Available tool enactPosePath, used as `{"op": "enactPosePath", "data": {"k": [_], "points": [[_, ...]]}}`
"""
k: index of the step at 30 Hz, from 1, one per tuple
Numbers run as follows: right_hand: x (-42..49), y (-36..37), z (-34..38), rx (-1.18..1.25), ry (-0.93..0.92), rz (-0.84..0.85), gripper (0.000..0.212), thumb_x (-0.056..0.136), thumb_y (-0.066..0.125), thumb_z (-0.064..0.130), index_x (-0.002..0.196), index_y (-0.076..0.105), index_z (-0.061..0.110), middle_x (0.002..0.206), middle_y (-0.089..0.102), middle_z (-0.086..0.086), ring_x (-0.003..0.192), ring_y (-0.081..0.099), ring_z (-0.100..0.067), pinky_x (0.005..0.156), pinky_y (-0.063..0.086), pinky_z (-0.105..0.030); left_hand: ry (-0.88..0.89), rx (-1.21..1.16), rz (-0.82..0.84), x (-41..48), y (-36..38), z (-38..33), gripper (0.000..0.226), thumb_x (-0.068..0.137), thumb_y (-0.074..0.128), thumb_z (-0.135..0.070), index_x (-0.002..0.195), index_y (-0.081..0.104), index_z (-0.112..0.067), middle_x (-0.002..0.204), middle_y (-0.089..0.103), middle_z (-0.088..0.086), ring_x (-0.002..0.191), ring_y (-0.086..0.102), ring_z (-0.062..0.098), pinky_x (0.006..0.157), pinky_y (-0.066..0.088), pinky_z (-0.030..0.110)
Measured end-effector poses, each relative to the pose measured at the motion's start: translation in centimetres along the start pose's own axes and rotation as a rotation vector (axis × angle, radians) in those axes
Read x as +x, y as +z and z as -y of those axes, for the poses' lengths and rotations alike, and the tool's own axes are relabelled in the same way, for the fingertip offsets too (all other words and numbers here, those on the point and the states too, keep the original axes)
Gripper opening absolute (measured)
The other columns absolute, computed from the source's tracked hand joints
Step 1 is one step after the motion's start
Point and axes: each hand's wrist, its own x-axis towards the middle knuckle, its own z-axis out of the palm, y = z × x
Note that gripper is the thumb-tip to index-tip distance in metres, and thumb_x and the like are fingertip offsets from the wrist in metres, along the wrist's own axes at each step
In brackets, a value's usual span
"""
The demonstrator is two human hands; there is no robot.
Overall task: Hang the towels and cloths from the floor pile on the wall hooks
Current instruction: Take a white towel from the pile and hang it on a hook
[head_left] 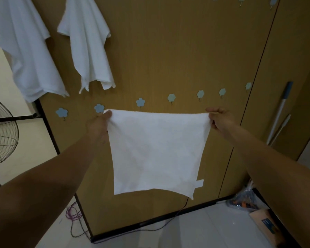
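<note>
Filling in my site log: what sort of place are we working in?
Likely a home utility or storage room: a wooden wall panel with flower-shaped hooks, white towels hung on it, and a standing fan beside it.

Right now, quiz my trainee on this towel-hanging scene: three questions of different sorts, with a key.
1. True or false: the left hand and the right hand each pinch a top corner of the white cloth.
2. How many towels already hang on the wooden panel?
3. The cloth's label sits at its: A) lower right, B) upper left, C) centre.
Key: 1 true; 2 two; 3 A.
</note>
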Motion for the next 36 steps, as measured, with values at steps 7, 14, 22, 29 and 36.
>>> {"op": "enactPosePath", "data": {"k": [7, 14, 22, 29, 36], "points": [[-0.3, -0.1, 0.0, -0.095, -0.026, 0.018, 0.03, 0.095, 0.043, -0.004, 0.105, 0.067, 0.008, 0.114, 0.059, -0.004, 0.098, 0.056, -0.019, 0.073, 0.049, -0.027, 0.183, 0.131, -0.07, -0.6, -1.0, 1.1, 0.029, 0.082, 0.074, -0.028, 0.09, 0.063, -0.003, 0.089, 0.062, 0.008, 0.089, 0.062, 0.028, 0.087, 0.051, 0.042], [-0.6, 0.1, 1.0, 0.009, 0.112, 0.166, 0.014, 0.087, 0.058, 0.007, 0.075, 0.065, 0.009, 0.081, 0.062, -0.002, 0.079, 0.057, -0.018, 0.063, 0.045, -0.027, 0.276, 0.259, -0.194, -1.2, 0.4, 0.2, 0.024, 0.091, 0.061, -0.031, 0.086, 0.056, -0.008, 0.074, 0.052, -0.001, 0.079, 0.054, 0.019, 0.072, 0.044, 0.031], [0.1, 0.2, 0.9, -0.594, -0.185, 0.223, 0.036, 0.07, 0.086, 0.024, 0.091, 0.065, 0.005, 0.085, 0.064, -0.004, 0.076, 0.06, -0.018, 0.064, 0.048, -0.029, 0.415, 0.351, -0.308, -1.9, 2.1, -0.6, 0.036, 0.1, 0.042, -0.033, 0.116, 0.053, -0.003, 0.111, 0.058, 0.01, 0.106, 0.056, 0.024, 0.101, 0.043, 0.042], [1.5, -0.3, 2.6, -0.466, -0.257, 0.227, 0.034, 0.081, 0.074, 0.018, 0.058, 0.05, 0.011, 0.058, 0.047, 0.001, 0.053, 0.046, -0.014, 0.052, 0.033, -0.027, 0.444, 0.356, -0.358, -1.5, 3.1, -1.9, 0.042, 0.094, 0.051, -0.036, 0.122, 0.051, -0.005, 0.122, 0.057, 0.012, 0.116, 0.054, 0.027, 0.105, 0.04, 0.043], [2.7, 0.8, 3.9, -0.144, -0.368, -0.007, 0.021, 0.081, 0.063, 0.009, 0.072, 0.047, 0.019, 0.071, 0.049, 0.004, 0.063, 0.045, -0.01, 0.054, 0.037, -0.025, 0.531, 0.938, 0.362, -4.6, 4.6, -4.8, 0.049, 0.068, 0.071, -0.064, 0.113, 0.064, -0.044, 0.103, 0.053, -0.023, 0.089, 0.051, -0.016, 0.073, 0.035, 0.001]]}}
